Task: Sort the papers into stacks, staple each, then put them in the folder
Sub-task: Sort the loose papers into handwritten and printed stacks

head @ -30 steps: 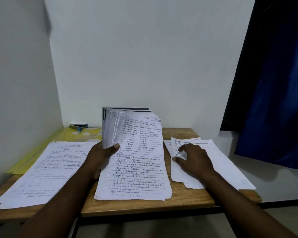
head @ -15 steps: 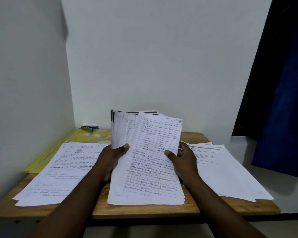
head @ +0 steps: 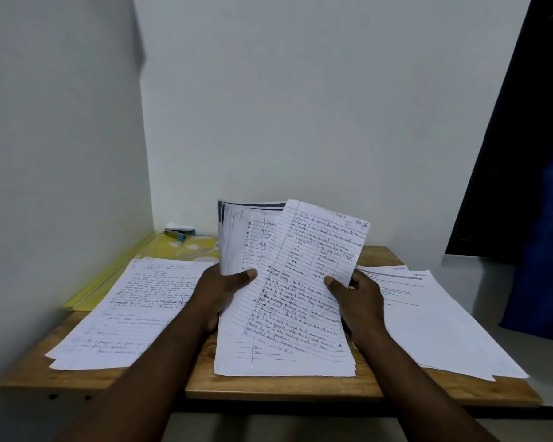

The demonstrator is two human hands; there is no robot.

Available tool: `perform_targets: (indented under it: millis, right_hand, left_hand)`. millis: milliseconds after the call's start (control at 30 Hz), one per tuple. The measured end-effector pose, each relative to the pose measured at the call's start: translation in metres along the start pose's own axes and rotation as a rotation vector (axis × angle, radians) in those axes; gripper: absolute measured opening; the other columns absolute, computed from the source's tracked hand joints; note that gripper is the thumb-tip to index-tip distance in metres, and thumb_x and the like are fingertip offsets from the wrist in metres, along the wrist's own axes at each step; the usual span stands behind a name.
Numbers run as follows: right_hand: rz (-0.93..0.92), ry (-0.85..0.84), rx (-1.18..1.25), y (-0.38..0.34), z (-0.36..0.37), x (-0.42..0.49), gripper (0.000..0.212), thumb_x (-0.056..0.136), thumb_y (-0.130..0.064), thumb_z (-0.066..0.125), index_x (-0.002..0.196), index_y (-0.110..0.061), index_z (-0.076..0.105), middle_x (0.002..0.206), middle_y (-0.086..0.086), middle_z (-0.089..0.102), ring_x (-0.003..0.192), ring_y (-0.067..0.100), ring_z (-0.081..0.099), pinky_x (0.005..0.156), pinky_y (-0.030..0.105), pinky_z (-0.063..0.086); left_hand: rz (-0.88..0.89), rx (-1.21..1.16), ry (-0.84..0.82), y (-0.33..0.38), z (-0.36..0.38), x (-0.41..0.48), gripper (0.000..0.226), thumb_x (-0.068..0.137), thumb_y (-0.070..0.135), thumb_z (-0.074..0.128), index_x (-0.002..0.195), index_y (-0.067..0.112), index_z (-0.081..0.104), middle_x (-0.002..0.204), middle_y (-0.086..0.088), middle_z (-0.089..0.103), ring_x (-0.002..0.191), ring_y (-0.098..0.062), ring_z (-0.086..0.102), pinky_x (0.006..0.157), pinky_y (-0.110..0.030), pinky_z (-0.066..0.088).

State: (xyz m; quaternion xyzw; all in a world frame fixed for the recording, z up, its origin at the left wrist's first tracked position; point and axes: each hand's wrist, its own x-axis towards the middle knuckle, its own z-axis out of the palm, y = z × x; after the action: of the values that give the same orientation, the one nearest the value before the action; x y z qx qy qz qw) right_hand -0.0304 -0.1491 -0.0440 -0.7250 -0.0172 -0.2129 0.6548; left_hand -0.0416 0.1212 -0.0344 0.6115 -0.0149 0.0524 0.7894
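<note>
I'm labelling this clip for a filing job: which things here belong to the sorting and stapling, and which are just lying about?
Job: middle bundle in left hand; lined sheet pinched by right hand; handwritten stack; printed stack; yellow folder; blue stapler.
Just there: wooden table; blue curtain.

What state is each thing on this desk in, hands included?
Left hand: grips the paper bundle, whose top is raised off the table.
Right hand: pinches the top handwritten sheet, which lies aslant across the bundle.
Left stack: lying flat, handwritten, loosely fanned.
Right stack: lying flat, printed.
Yellow folder: flat, partly under the left stack.
Stapler: lying at the folder's far end, untouched.
</note>
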Motion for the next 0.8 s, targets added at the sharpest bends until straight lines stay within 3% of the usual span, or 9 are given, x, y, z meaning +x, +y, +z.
perform_targets:
  millis: [233,367,533,633,700,733,800]
  right_hand:
    - [0.034,-0.053,0.095,0.0,-0.0007,-0.0003,0.031,0.085,-0.015,0.088,0.111,-0.026,0.075,0.109,-0.007,0.08,0.105,0.017,0.076,0.095,0.047,0.061]
    - [0.117,-0.177,0.237,-0.0034,0.0019,-0.0011,0.033,0.088,-0.007,0.083,0.118,-0.017,0.073,0.112,0.005,0.08,0.104,0.028,0.077,0.085,0.045,0.063]
    - [0.119,-0.212,0.284,-0.0064,0.0046,-0.005,0.042,0.088,-0.001,0.081,0.126,-0.014,0.071,0.116,0.004,0.08,0.107,0.02,0.077,0.089,0.04,0.06]
    - [0.176,-0.195,0.319,-0.0087,0.0043,-0.0041,0.037,0.087,0.002,0.08,0.122,-0.011,0.073,0.11,0.007,0.081,0.103,0.026,0.078,0.087,0.043,0.062]
    - [0.197,-0.184,0.317,-0.0098,0.0044,-0.0036,0.037,0.087,0.001,0.08,0.122,-0.009,0.072,0.109,0.01,0.081,0.102,0.03,0.078,0.089,0.049,0.062]
    - [0.197,-0.184,0.308,-0.0094,0.0044,-0.0035,0.036,0.088,0.0,0.08,0.122,-0.009,0.072,0.109,0.01,0.08,0.102,0.03,0.078,0.09,0.05,0.062]
    - [0.193,-0.188,0.285,-0.0096,0.0047,-0.0034,0.035,0.088,-0.002,0.081,0.12,-0.009,0.072,0.109,0.01,0.081,0.103,0.031,0.077,0.091,0.051,0.061]
  left_hand:
    - [-0.004,0.011,0.004,0.0002,0.0002,-0.0006,0.044,0.085,0.01,0.084,0.127,0.001,0.07,0.115,-0.017,0.079,0.106,-0.038,0.076,0.099,-0.06,0.058]
    - [-0.002,0.005,0.014,0.0033,0.0017,-0.0027,0.042,0.088,0.012,0.083,0.127,0.003,0.069,0.114,-0.016,0.079,0.105,-0.036,0.077,0.092,-0.054,0.061]
    - [0.032,0.025,-0.025,0.0025,0.003,-0.0037,0.045,0.09,0.02,0.084,0.129,0.007,0.068,0.122,-0.017,0.077,0.108,-0.033,0.076,0.094,-0.052,0.061]
    - [0.163,0.066,0.037,0.0021,0.0056,-0.0001,0.074,0.087,0.022,0.088,0.151,0.017,0.05,0.142,-0.009,0.067,0.121,-0.024,0.071,0.096,-0.041,0.06]
    - [0.21,0.197,0.119,0.0011,0.0064,0.002,0.112,0.077,0.048,0.092,0.164,0.043,0.021,0.151,0.002,0.056,0.129,-0.022,0.063,0.106,-0.045,0.053]
    - [0.219,0.312,0.178,0.0012,0.0072,0.0007,0.116,0.078,0.055,0.089,0.163,0.053,0.009,0.143,0.002,0.058,0.122,-0.024,0.065,0.101,-0.044,0.054]
    - [0.293,0.488,0.261,-0.0047,0.0079,0.0002,0.099,0.09,0.044,0.081,0.158,0.059,0.009,0.115,-0.002,0.07,0.092,-0.026,0.07,0.079,-0.04,0.057]
